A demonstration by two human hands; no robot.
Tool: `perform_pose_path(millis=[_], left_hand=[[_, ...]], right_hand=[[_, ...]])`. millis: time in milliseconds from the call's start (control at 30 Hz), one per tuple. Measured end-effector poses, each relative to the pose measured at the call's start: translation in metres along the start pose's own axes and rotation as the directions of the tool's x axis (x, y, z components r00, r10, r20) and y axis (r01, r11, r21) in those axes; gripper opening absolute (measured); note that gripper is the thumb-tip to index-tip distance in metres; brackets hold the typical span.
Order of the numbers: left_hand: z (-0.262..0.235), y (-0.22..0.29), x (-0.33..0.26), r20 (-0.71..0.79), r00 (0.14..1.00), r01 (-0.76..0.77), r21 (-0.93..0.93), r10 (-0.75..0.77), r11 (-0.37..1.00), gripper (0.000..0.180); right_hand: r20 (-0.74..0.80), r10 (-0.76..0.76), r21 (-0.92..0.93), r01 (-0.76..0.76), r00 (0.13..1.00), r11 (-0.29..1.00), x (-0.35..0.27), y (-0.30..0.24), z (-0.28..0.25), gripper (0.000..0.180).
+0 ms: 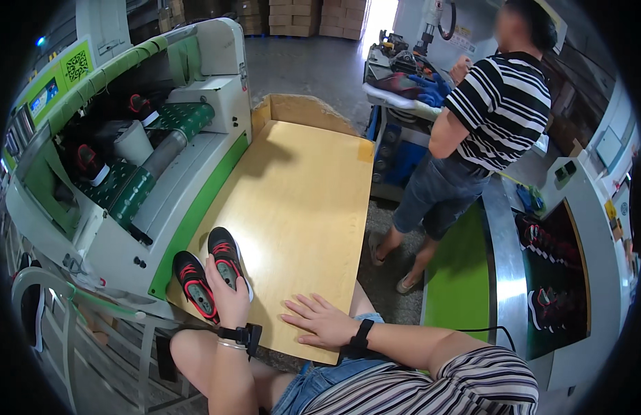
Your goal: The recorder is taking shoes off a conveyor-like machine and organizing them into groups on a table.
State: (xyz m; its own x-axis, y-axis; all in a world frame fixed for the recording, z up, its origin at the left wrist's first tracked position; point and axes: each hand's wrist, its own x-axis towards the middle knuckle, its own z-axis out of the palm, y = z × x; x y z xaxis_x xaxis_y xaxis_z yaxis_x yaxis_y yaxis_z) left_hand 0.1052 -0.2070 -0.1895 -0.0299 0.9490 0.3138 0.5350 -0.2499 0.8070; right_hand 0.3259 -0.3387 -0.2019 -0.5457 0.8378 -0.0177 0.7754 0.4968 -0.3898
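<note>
My left hand [230, 299] is closed round the heel end of a black sneaker [224, 247] with red laces, red trim and a pale sole. The thumb side of the hand covers part of the shoe's opening. Right beside it on the left lies a second, matching sneaker [190, 280], at the left edge of the wooden table [299, 200]. Both toes point away from me. With fingers spread, my right hand [320, 319] rests flat near the table's front edge and holds nothing.
On the left stands a machine with a green dotted conveyor belt [189, 116] carrying dark shoes. A person in a striped shirt [504, 104] works at a bench [396, 104] on the far right. More shoes sit inside a second machine's opening [559, 277]. Grey metal rails [120, 332] curve at lower left.
</note>
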Motion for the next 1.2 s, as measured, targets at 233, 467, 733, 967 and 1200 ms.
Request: perform_pose_path(millis=[233, 467, 733, 967, 1200], left_hand=[[-0.001, -0.005, -0.004, -0.035, 0.996, -0.079, 0.026, 0.079, 0.997, 0.078], [-0.002, -0.003, -0.002, -0.022, 0.997, -0.074, 0.038, 0.075, 0.997, 0.078], [-0.002, 0.002, -0.003, -0.031, 0.999, -0.023, 0.027, 0.024, 0.999, 0.076], [-0.002, 0.008, -0.002, -0.036, 0.999, -0.019, 0.073, 0.022, 0.997, 0.075], [-0.005, 0.011, -0.001, -0.019, 1.0, 0.006, 0.065, -0.005, 0.998, 0.072]], right_hand=[[-0.003, -0.009, -0.051, 0.009, 1.0, 0.999, 0.002, 0.001, 0.003, 0.069], [0.014, -0.004, -0.053, 0.004, 1.0, 0.999, 0.002, 0.001, 0.004, 0.069], [0.19, 0.048, 0.356, -0.114, 0.981, 0.928, 0.062, 0.034, -0.052, 0.07], [-0.087, 0.239, 0.158, -0.223, 0.967, 0.962, 0.232, 0.124, -0.113, 0.082], [-0.194, 0.548, -0.002, -0.559, 0.814, 0.829, 0.271, 0.193, -0.113, 0.084]])
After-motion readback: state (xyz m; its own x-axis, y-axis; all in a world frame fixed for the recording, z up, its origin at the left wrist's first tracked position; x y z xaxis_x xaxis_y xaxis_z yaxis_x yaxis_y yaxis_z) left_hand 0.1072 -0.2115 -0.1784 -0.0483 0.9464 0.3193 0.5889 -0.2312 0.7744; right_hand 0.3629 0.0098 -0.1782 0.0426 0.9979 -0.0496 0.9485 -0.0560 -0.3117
